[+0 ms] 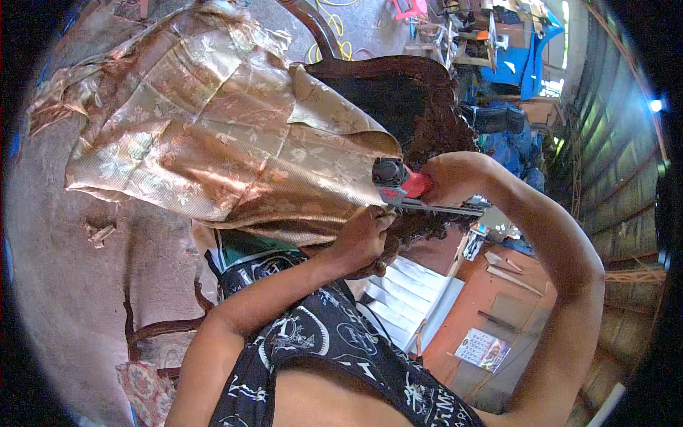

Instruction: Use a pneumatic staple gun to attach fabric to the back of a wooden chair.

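A wide sheet of shiny gold fabric [235, 135] with a leaf pattern and fold creases lies over a carved dark wooden chair frame [388, 64]. My left hand [361, 240] is closed at the fabric's near edge, its fingertips pinching the cloth against the frame. In my right hand [455, 178] is a red and black staple gun [405, 183], my fingers wrapped round its handle. Its nose sits at the fabric's right edge, just above my left fingertips. Whether the nose touches the cloth cannot be made out. Dark curly stuffing shows at the frame's right side.
A yellow hose [334, 25] coils on the floor beyond the chair. Another wooden frame [167, 327] stands at lower left beside a red-patterned cloth [146, 388]. Blue tarp [523, 67] and cluttered goods fill the far right. A calendar [484, 349] hangs at lower right.
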Motion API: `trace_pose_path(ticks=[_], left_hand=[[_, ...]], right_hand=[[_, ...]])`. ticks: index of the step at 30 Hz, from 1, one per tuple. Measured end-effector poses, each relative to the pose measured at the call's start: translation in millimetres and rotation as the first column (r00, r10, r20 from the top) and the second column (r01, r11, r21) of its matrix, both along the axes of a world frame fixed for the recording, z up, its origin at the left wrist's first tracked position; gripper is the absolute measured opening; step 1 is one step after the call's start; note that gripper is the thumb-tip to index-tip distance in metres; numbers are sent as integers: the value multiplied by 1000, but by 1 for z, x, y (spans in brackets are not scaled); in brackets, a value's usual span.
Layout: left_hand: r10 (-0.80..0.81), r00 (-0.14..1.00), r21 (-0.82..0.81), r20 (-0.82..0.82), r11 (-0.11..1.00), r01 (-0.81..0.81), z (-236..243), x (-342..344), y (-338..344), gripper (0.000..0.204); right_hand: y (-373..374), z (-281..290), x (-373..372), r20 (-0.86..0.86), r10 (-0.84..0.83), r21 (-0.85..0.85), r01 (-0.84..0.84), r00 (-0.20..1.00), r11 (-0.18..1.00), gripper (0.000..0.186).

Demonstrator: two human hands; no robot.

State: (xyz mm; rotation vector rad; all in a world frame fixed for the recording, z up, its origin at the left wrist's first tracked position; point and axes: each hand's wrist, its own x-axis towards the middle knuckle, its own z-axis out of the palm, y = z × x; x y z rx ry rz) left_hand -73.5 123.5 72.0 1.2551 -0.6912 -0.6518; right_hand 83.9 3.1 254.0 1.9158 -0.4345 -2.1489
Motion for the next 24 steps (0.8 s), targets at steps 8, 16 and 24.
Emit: trace_pose_path(ticks=[8, 16, 24], left_hand=[[32, 999, -8, -31, 999, -32, -2, -4, -4, 33], [79, 997, -31, 3, 996, -79, -4, -6, -6, 27], [110, 994, -57, 2, 992, -110, -5, -5, -6, 25]], right_hand=[[-3, -2, -3, 6, 4, -28, -4, 1000, 1000, 28], [-12, -5, -10, -1, 13, 0, -13, 1000, 1000, 29], [-8, -5, -9, 22, 43, 3, -43, 999, 999, 31]])
